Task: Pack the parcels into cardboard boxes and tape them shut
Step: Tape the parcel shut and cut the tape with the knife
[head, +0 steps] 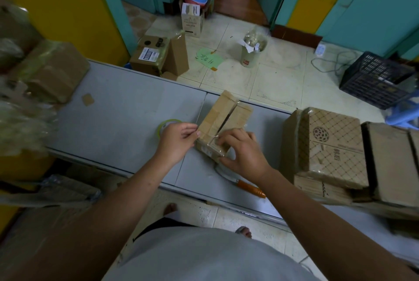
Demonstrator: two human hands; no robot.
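- The pale cylindrical bin (251, 52) on the tiled floor holds crumpled white paper and clear plastic.
- The black slatted plastic crate (375, 79) stands on the floor at the far right; its contents are too dark to tell.
- A brown cardboard carton with a barcode label (150, 54) sits on the floor just beyond the table, with small dark round items on its top.
- The small brown cardboard box (224, 122) lies in the middle of the grey table (118, 108). Its two top flaps are folded down, with a dark gap still showing along the seam, and its near end looks glossy, as if under clear tape.
- The left hand (178, 139) pinches thumb to forefinger at the box's near left corner; what it pinches is too thin to tell.
- The green-rimmed roll of tape (168, 124) lies just behind that hand.
- The right hand (243, 152) grips the box's near end, fingers curled over the top.
- An orange-handled knife (246, 186) lies on the table under the right wrist.
- Stacked patterned cardboard boxes (332, 144) stand at the right.
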